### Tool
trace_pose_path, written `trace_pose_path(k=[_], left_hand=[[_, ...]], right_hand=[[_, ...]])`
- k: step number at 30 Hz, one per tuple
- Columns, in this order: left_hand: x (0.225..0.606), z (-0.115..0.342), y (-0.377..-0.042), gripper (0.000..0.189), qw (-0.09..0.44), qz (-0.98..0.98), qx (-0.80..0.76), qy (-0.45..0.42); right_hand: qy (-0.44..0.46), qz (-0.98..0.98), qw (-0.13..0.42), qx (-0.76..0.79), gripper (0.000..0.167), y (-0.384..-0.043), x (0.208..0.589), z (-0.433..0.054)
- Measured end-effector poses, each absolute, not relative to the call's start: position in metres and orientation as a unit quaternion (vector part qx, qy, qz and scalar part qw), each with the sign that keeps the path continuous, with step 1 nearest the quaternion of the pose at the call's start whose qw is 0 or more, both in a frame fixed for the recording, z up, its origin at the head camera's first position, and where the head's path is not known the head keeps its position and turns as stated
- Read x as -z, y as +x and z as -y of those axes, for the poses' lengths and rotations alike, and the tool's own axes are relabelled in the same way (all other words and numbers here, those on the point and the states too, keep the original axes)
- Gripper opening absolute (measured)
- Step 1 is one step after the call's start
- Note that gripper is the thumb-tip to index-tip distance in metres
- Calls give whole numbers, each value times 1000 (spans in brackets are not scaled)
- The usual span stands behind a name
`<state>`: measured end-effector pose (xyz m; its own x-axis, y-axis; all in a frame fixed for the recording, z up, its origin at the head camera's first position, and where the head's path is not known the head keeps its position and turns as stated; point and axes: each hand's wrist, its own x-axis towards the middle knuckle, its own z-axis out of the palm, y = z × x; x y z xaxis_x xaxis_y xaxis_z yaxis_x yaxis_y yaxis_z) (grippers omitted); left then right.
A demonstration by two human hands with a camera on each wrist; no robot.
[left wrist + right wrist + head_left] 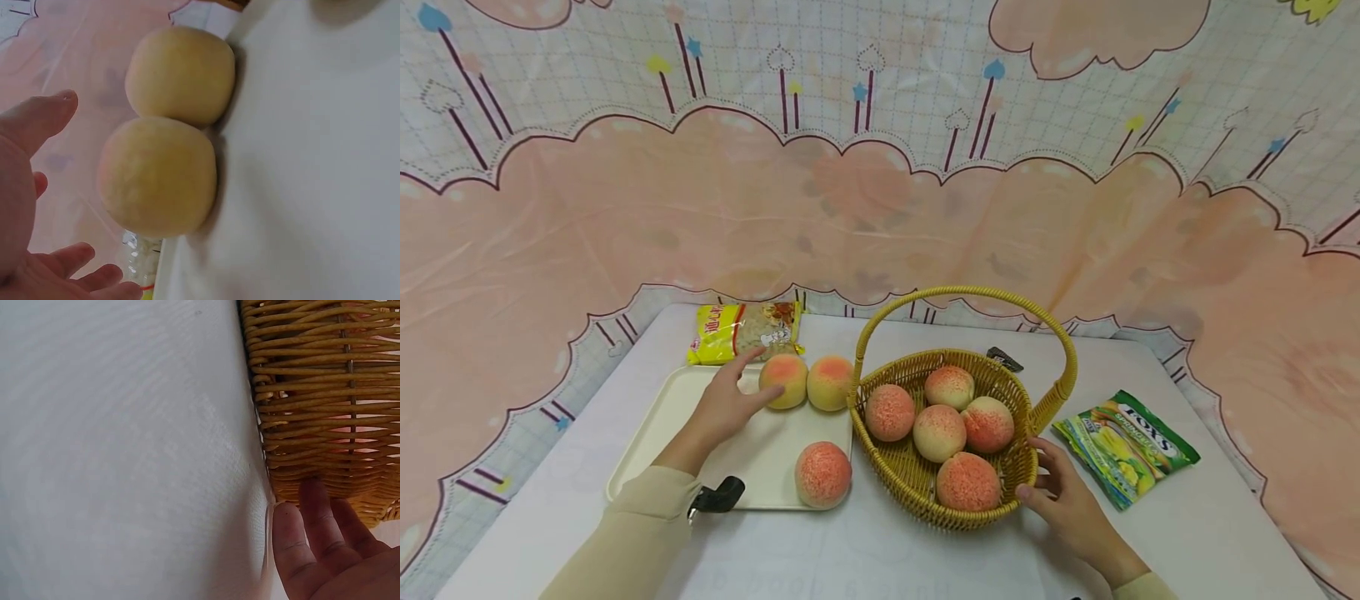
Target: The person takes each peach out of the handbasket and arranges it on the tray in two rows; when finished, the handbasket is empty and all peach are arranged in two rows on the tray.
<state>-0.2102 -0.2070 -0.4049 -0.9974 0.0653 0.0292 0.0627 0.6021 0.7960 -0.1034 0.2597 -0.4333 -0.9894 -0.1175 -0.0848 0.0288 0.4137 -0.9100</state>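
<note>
Nearest, the right hand (1071,500) lies with relaxed, straight fingers against the woven wicker wall of the basket (1037,417), which sits mid-worktop and holds five round, speckled pink-and-cream peaches. The left hand (726,404) reaches over the smooth cream tray (655,417) at the worktop's left, fingers spread apart, seemingly just touching a matte, yellowish peach (784,380) at the tray's far edge. A second peach (830,382) touches it. A third peach (823,474) sits at the tray's near right corner.
</note>
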Motion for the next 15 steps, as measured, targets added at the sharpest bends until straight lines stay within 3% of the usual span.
trace_pose_path(k=[15], left_hand=[[381, 178, -173, 76, -14, -883, -464, 76]], right_hand=[[-29, -839, 70, 539, 64, -104, 434, -260]])
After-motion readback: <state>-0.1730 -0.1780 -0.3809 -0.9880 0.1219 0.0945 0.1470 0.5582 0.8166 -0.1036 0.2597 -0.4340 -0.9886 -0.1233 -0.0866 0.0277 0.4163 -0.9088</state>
